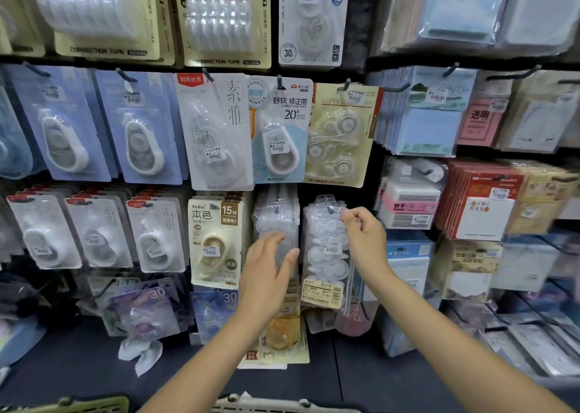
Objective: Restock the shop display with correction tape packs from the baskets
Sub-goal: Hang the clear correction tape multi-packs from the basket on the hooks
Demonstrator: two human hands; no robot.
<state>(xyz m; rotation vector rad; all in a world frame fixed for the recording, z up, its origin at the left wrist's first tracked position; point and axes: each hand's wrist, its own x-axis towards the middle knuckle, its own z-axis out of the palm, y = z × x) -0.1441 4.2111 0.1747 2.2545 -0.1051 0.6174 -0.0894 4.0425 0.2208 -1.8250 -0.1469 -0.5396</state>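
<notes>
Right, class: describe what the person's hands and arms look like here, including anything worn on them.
Both forearms are bare up to the frame's bottom edge: no sleeves, gloves or watch visible. The left hand and right hand show no rings or bracelets that can be made out.

even, cool indoor light; glare on plastic blisters; edges bowed and blurred, centre fairly sharp.

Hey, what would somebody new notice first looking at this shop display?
Two bare hands at centre: the right hand pinches the top of a clear bag of correction tapes hanging on a peg, and the left hand reaches open toward the neighbouring clear packs. Around them, a pegboard wall of carded correction tapes, with a cream "15M" pack just left.
</notes>
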